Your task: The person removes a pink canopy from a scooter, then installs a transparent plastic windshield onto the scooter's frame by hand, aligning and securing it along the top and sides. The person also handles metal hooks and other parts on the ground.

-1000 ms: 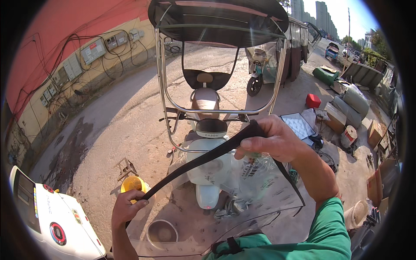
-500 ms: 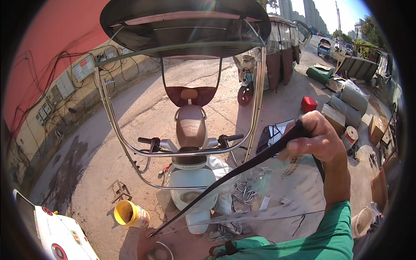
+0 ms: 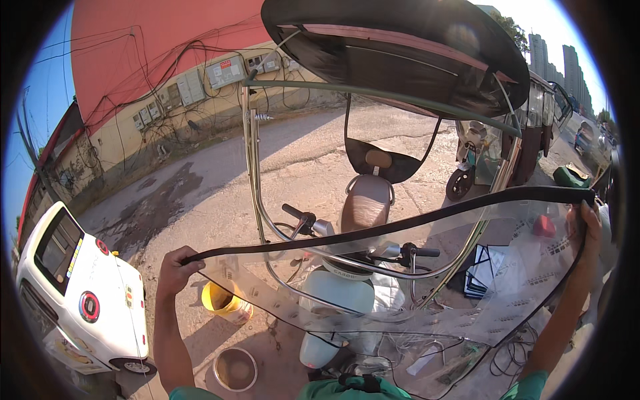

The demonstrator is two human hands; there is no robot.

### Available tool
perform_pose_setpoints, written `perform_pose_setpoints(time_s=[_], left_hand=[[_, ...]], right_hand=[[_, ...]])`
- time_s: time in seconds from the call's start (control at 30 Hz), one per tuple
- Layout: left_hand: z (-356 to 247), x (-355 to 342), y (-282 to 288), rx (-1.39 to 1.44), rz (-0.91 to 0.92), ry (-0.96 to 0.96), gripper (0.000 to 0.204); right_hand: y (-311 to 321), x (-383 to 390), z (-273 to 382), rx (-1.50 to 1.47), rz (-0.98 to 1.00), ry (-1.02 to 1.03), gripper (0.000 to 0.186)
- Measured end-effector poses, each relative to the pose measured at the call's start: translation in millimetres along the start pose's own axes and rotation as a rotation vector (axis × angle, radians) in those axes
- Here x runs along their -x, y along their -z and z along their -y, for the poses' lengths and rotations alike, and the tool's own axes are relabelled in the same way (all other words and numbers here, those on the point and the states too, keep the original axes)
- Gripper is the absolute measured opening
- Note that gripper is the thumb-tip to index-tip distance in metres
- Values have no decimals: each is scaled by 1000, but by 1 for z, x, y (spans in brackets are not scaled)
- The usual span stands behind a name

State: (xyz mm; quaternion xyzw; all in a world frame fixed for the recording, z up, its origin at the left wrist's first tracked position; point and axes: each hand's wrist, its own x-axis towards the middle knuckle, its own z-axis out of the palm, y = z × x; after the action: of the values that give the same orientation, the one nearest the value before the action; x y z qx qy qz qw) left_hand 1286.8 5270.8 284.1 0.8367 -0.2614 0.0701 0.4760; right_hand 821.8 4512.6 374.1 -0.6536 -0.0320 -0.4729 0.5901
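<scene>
A clear plastic sheet [image 3: 513, 263] with a black fabric border [image 3: 400, 225] stretches across in front of me. My left hand [image 3: 177, 270] pinches the border's left end, and my right hand [image 3: 588, 227] grips the upper right corner. The sheet sags between them, its lower edge bordered by a thin black line. Behind it stands an electric scooter with a pale front body [image 3: 337, 290] and a brown seat [image 3: 367, 203]. A bent metal tube frame [image 3: 257, 173] rises around the handlebars under a black canopy [image 3: 400, 63]. Parts of the scooter show through the plastic.
A yellow bucket [image 3: 227, 305] and a round pale bucket [image 3: 235, 369] stand on the ground at left. Farther left is a small white vehicle [image 3: 113, 287]. Folded dark-edged panels [image 3: 485, 272] lie right of the scooter. A covered three-wheeler [image 3: 497, 147] is parked behind.
My left hand has come up from low near the bucket, spreading the sheet wide and closer to level. My right hand has moved farther right. The view has turned left.
</scene>
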Motion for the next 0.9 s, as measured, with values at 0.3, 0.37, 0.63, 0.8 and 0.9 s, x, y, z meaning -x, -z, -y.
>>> perform_pose_setpoints(time_s=[0.3,0.37,0.63,0.8,0.9], left_hand=[[-117,-155,41,183,-4,-291,14],[-136,-182,54,221,-2,-369,17],[-166,-262,61,398,12,-484,29],[-164,-283,59,436,39,-530,29],[-159,-291,58,441,34,-551,29]], right_hand=[[114,-30,-39,91,-359,-177,30],[113,-37,-41,93,-360,-163,29],[101,-34,-13,118,-407,-140,27],[95,-31,-6,119,-413,-126,25],[92,-31,0,119,-420,-119,24]])
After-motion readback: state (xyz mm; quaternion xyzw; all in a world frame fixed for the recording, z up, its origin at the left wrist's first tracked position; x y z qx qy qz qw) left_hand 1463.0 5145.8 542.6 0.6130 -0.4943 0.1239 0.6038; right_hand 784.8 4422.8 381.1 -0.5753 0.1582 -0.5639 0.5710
